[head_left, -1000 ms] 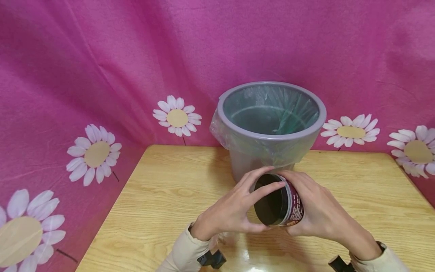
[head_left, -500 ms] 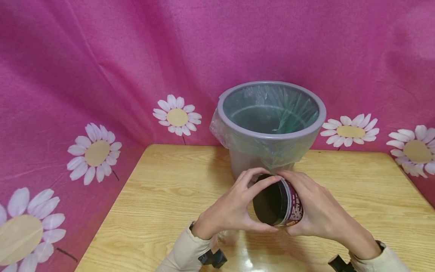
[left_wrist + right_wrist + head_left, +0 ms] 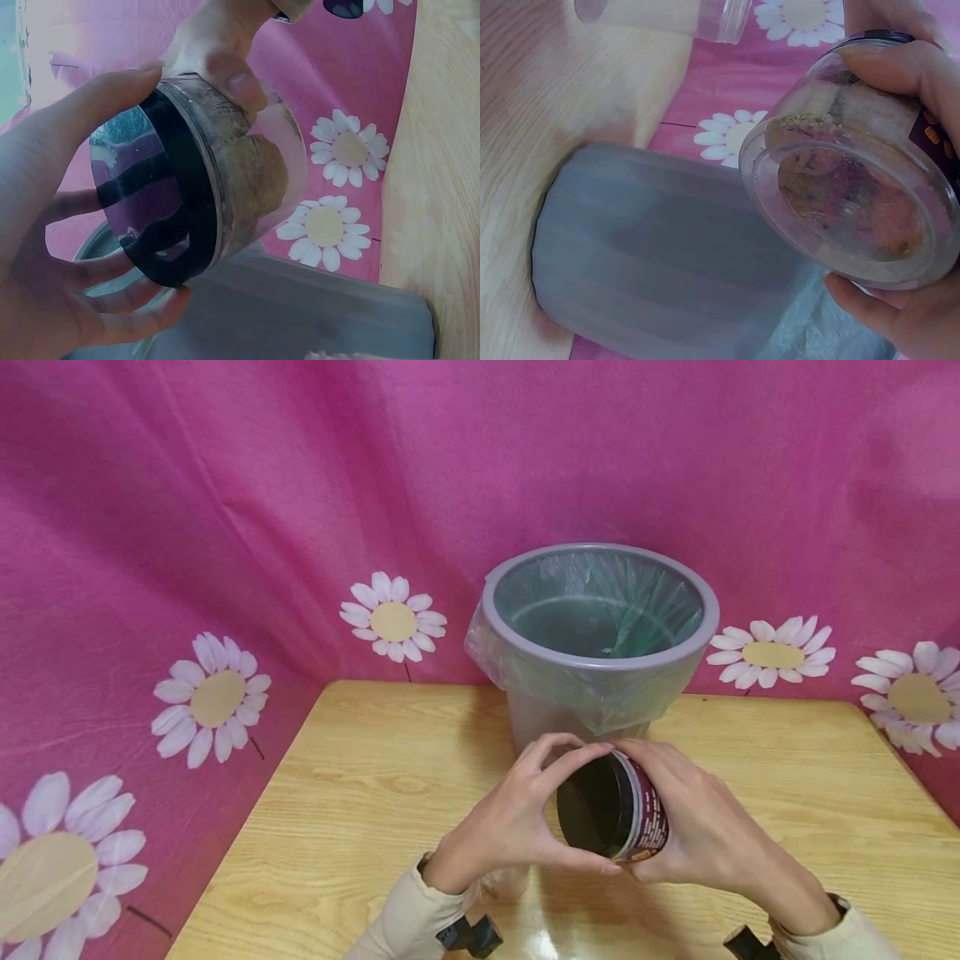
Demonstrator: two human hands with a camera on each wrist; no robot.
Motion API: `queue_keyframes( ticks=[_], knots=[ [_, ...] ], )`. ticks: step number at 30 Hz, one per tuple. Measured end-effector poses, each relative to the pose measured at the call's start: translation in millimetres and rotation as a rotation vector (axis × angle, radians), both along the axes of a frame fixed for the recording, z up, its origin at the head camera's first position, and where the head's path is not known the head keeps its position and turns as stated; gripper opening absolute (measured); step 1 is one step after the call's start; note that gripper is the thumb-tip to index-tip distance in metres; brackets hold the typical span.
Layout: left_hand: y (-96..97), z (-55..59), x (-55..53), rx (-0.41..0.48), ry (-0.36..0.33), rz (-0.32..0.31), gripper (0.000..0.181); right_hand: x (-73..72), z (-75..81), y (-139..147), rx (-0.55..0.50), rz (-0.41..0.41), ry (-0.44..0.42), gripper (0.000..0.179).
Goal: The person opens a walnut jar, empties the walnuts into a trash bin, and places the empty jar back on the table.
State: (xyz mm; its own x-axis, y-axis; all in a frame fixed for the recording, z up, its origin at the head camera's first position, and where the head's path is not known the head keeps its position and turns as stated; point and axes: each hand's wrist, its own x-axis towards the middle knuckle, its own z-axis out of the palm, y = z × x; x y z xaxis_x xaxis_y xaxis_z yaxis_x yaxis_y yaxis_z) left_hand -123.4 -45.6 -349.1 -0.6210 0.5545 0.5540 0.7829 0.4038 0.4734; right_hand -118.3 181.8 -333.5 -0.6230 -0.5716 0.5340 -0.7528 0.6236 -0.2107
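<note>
A clear plastic jar [image 3: 255,180] with a black lid [image 3: 592,810] and a dark red label [image 3: 651,814] is held tilted above the table, its lid facing left and toward me. Brownish, lumpy pieces [image 3: 840,195] show through its walls and base; what they are I cannot tell. My left hand [image 3: 517,818] grips the lid, with thumb and fingers curled around its rim. From the other side, my right hand [image 3: 708,822] holds the jar's body. The lid is on the jar.
Just behind the hands stands a grey bin [image 3: 600,662] lined with a translucent bag [image 3: 555,689]. A clear plastic container [image 3: 660,16] lies on the wooden table [image 3: 375,760], partly under my left wrist. Pink cloth with daisies [image 3: 393,621] hangs around the table.
My left index finger has slid up from the lid's face to its upper edge, and the thumb has moved right along the lower edge. Right hand and jar stay nearly in place.
</note>
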Motion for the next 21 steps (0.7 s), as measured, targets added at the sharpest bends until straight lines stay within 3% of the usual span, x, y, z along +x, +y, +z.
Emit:
queue_keyframes(
  ticks=[7, 13, 18, 21],
  knots=[
    [-0.8, 1.4, 4.6, 0.011, -0.076, 0.036, 0.105, 0.4, -1.0, -1.4, -0.001, 0.004, 0.003, 0.113],
    [-0.3, 3.6, 6.7, 0.014, -0.093, 0.061, 0.102, -0.1, -0.5, -2.0, 0.0, -0.001, 0.001, 0.112],
    [-2.5, 3.7, 3.9, -0.02, -0.044, 0.014, 0.104, -1.1, -0.9, -2.4, 0.004, 0.003, -0.004, 0.113],
    [-3.9, 2.7, 0.1, -0.115, 0.067, -0.06, 0.107, -1.9, -1.6, -2.1, 0.007, -0.001, -0.006, 0.114]
  ],
)
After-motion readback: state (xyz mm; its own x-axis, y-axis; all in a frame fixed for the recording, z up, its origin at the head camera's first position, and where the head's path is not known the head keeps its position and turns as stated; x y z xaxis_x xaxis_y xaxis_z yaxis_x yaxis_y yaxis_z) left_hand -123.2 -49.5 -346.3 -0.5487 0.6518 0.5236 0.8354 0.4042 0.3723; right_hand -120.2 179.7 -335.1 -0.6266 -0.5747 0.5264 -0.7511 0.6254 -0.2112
